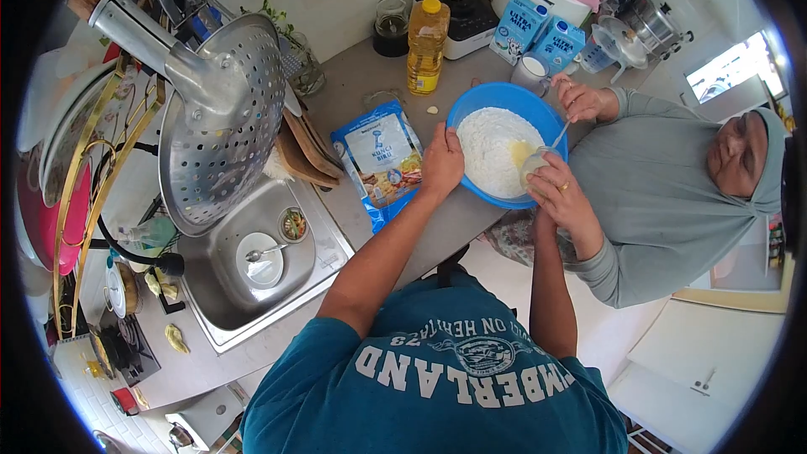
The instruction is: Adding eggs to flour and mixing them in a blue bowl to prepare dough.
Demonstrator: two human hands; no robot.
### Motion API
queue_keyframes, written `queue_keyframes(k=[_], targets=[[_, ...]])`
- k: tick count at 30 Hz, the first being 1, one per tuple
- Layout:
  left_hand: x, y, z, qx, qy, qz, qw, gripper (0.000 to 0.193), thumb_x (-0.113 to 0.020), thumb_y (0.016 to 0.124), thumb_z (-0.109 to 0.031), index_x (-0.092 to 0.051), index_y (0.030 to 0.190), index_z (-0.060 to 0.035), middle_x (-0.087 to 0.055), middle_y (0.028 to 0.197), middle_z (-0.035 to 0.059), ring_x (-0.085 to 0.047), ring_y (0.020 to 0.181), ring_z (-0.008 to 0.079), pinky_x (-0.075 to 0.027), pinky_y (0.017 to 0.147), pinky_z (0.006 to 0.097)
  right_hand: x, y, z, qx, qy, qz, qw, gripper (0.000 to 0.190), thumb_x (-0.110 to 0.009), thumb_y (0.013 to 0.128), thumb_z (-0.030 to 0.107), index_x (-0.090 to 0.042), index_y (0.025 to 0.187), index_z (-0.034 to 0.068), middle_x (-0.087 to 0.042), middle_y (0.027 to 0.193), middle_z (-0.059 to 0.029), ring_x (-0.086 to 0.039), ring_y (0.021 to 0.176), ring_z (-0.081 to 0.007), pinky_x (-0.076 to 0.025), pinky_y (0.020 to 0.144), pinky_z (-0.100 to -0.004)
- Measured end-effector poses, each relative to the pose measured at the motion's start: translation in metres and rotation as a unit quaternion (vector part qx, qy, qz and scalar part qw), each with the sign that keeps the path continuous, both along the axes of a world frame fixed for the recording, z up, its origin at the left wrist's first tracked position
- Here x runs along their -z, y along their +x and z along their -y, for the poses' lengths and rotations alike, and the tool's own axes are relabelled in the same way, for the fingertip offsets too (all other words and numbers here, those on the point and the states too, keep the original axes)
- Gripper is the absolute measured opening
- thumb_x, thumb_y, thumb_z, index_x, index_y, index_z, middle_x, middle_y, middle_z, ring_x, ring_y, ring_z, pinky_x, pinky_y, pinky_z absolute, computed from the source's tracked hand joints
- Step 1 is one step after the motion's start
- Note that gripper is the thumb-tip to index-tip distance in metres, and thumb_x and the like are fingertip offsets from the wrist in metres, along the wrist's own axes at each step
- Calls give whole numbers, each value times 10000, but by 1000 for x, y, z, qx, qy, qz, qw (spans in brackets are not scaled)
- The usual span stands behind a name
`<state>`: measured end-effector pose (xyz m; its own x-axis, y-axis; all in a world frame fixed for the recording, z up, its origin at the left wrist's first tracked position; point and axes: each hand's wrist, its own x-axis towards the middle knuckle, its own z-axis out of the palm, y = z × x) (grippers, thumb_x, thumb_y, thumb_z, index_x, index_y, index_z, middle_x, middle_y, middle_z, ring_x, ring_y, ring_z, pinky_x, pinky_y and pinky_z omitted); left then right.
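A blue plastic bowl (485, 93) holds white flour (492, 139) with a pale yellow patch on it. My left hand (443, 164) grips the bowl's rim at its left side. My right hand (543, 211) is mostly hidden behind the other person's hand at the bowl's lower right; its fingers do not show clearly. That person tilts a small glass jar (534, 167) over the flour with one hand and holds a spoon (560, 133) at it with the other. Beside my left forearm lies a blue and white flour bag (384, 161).
Behind the bowl stand a bottle of yellow oil (429, 44), a glass of dark liquid (391, 28), milk cartons (518, 25) and a glass of white powder (531, 72). Left are a steel sink (220, 302) and a large perforated ladle (227, 88) hanging close. The other person stands at right.
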<state>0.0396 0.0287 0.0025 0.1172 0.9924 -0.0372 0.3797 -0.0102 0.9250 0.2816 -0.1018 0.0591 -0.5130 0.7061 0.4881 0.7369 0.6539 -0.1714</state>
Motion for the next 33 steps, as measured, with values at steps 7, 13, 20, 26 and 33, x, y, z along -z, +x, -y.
queue_keyframes(k=[7,13,20,26,33], targets=[[13,1,-5,13,-7,3,1000,430,-369,1102,-351,-537,1348,-41,-679,1135,324,-625,1060,550,-486,932,602,-2,2,-4,19,45,42,998,432,-727,780,-3,-652,1206,12,-560,1278,-131,-516,1330,-383,-517,1067,-396],[13,1,-4,3,7,1,1000,445,-369,1102,-357,-535,1367,-40,-675,1165,323,-628,1075,540,-489,945,598,14,1,-6,30,28,-18,999,461,-743,766,14,-644,1216,4,-571,1263,-129,-521,1325,-388,-505,1078,-427],[13,3,-4,-2,0,-2,1000,456,-368,1103,-360,-541,1368,-32,-673,1172,326,-630,1081,536,-491,951,592,31,0,-7,36,9,-91,995,498,-762,749,33,-634,1228,-6,-585,1246,-127,-526,1319,-394,-491,1091,-464],[9,0,-3,10,-15,1,1000,486,-374,1101,-358,-518,1408,-10,-671,1192,323,-625,1103,533,-492,963,578,16,4,-4,-11,-11,-92,996,590,-766,745,47,-592,1302,-34,-588,1255,-161,-518,1336,-393,-488,1088,-435],[13,2,-4,6,12,8,1000,435,-374,1102,-347,-539,1343,-24,-671,1157,331,-622,1080,542,-489,936,592,72,-20,0,193,-86,-453,866,527,-546,959,260,-538,1395,-36,-561,1372,-135,-516,1326,-297,-416,1125,-384]])
